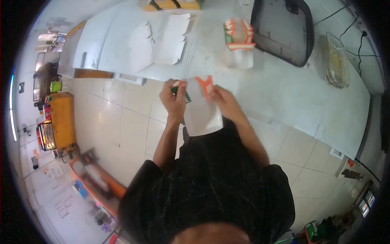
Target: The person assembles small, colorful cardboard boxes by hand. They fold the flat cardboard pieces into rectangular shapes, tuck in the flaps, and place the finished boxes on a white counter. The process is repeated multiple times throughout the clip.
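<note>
Head view, looking straight down: both hands are meeting at the centre of the frame, just at the near edge of the long white bench [284, 93]. The left hand [174, 97] is pinching the upper left edge of a pale, flat cardboard carton blank [202, 116], its grip closed on the card where a dark green printed patch is showing beside the thumb. The right hand [224, 101] is clamping the upper right edge, fingers together just beside an orange tab that is sticking up from the top of the blank. Held at both top corners, the carton is hanging down in front of the person's black shirt, which seems to be keeping it taut and square for working.

Moving outward, a stack of folded cartons with orange and green edges [239, 38] is sitting on the bench above and slightly right of the hands, near enough to reach. Further left, white flat die-cut card sheets [162, 40] are lying spread on the bench top. A dark mesh chair back [284, 28] is leaning over the bench at the upper right, and a clear plastic wrapped package with yellow contents [338, 61] is lying at the far right. At the left edge, a yellow cabinet [63, 118] is standing on the pale tiled floor [122, 114], with an orange tool trolley [97, 179] in the lower left.
</note>
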Demonstrator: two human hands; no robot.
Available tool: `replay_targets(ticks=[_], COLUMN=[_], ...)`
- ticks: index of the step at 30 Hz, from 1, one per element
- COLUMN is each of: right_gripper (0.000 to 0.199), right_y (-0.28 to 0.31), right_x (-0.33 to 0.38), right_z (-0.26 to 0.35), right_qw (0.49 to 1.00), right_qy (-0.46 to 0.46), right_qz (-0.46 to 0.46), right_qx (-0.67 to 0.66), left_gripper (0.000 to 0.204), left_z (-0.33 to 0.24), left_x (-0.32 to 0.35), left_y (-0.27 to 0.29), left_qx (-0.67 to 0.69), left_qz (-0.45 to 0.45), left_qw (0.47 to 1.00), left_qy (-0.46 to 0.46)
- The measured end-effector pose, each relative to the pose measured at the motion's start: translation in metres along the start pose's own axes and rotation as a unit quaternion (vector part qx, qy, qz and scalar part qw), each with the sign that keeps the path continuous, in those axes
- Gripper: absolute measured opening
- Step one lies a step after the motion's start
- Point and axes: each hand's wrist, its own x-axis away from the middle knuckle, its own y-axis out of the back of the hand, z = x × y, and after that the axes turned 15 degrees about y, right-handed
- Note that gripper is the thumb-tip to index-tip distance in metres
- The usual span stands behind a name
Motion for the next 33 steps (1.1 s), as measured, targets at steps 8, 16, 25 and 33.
replay_targets(ticks=[8,16,25,33], right_gripper=[0.014,0.019,0.033,0.035], right_y=[0.04,0.095,0.156,0.148], right_x=[0.02,0.001,-0.091,-0.123], right_z=[-0.025,-0.054,-0.061,-0.078], right_qw=[0.976,0.959,0.9,0.843], right_qy=[0.059,0.095,0.105,-0.123], right_qz=[-0.204,-0.253,-0.181,-0.213], right_qx=[0.048,0.085,0.383,0.479], left_gripper=[0.038,0.036,0.036,0.035], left_z=[0.007,0.015,0.087,0.063], left_x=[0.018,-0.023,-0.092,-0.108], left_y=[-0.057,-0.13,-0.185,-0.192], left_qx=[0.007,0.058,0.04,-0.066], left_qz=[0.2,0.246,0.237,0.151], left_qw=[0.977,0.966,0.97,0.974], left_qy=[0.076,-0.043,0.025,0.158])
